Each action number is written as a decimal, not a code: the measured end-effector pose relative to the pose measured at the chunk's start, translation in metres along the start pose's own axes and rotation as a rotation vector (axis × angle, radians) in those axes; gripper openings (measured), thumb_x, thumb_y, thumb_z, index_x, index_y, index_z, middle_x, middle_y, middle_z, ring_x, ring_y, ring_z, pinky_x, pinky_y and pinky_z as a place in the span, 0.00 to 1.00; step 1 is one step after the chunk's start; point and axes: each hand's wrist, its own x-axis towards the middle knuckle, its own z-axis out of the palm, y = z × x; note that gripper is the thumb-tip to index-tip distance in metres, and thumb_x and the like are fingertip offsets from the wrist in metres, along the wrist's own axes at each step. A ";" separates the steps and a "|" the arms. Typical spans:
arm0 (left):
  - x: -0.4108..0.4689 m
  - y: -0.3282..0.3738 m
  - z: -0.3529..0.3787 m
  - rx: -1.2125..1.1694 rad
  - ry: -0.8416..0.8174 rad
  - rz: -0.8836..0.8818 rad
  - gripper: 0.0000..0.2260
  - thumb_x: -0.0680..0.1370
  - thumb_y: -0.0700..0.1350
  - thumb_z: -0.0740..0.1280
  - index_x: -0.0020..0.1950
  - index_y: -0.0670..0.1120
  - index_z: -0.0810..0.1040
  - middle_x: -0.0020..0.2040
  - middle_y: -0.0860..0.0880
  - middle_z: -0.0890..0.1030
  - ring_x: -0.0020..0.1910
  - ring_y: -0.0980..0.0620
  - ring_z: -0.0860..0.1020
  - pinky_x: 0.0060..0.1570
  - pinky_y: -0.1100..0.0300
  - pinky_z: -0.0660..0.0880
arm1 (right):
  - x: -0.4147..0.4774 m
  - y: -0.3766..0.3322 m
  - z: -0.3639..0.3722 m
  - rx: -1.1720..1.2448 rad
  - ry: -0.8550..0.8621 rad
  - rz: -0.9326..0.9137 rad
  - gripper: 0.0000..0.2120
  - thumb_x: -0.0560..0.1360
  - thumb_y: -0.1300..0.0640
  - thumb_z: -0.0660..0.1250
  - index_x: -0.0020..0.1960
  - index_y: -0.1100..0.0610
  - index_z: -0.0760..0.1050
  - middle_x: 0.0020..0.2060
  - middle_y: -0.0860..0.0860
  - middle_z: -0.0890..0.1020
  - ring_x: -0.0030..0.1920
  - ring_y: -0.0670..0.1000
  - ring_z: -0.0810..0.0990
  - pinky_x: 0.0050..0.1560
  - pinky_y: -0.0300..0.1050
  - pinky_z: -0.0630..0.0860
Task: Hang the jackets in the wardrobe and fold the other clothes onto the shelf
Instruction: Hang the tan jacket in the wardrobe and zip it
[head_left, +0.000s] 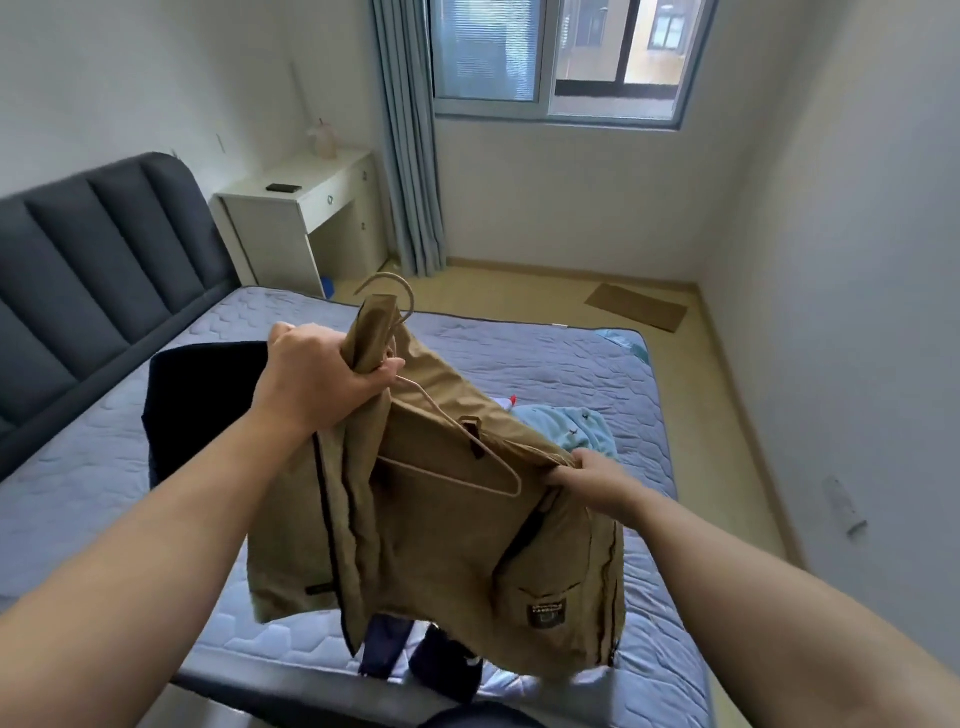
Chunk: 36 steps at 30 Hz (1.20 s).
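Tan jacket (441, 545) hangs in the air above the bed (545, 353), over its near half. Your left hand (317, 376) is clenched on the bunched collar end together with the neck of the wire hanger (439, 408). Your right hand (592, 480) pinches the opposite shoulder edge with curled fingers. Judgement: the cloth is soft, mid-weight and limp. It sags between your grips and may slide off thin wire, so hold it at the shoulder seams. The hanger looks light and springy. On the bed: a dark navy garment (208, 395) toward the headboard and a light blue garment (566, 428) beyond the jacket. Past the bed: a white desk (311, 208) and a window (550, 57). The wardrobe is not in view.
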 end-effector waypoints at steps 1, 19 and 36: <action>0.002 -0.002 0.000 -0.009 0.004 -0.015 0.20 0.73 0.70 0.60 0.28 0.60 0.60 0.25 0.54 0.68 0.30 0.48 0.72 0.48 0.46 0.70 | -0.001 -0.001 -0.003 0.036 -0.002 0.018 0.19 0.70 0.39 0.68 0.49 0.54 0.76 0.46 0.49 0.80 0.46 0.49 0.78 0.42 0.46 0.72; 0.005 -0.016 0.018 -0.006 -0.058 -0.198 0.29 0.76 0.73 0.57 0.30 0.50 0.70 0.28 0.49 0.74 0.30 0.46 0.75 0.47 0.47 0.76 | -0.001 -0.079 -0.016 0.071 0.148 -0.034 0.31 0.63 0.24 0.65 0.53 0.47 0.74 0.50 0.46 0.79 0.50 0.47 0.78 0.44 0.47 0.72; 0.016 0.014 0.029 -0.279 -0.017 -0.358 0.31 0.71 0.79 0.56 0.28 0.53 0.69 0.26 0.56 0.70 0.26 0.59 0.68 0.28 0.64 0.59 | -0.012 -0.152 0.005 0.123 0.347 -0.233 0.16 0.75 0.35 0.61 0.48 0.47 0.76 0.48 0.49 0.81 0.53 0.55 0.79 0.58 0.57 0.73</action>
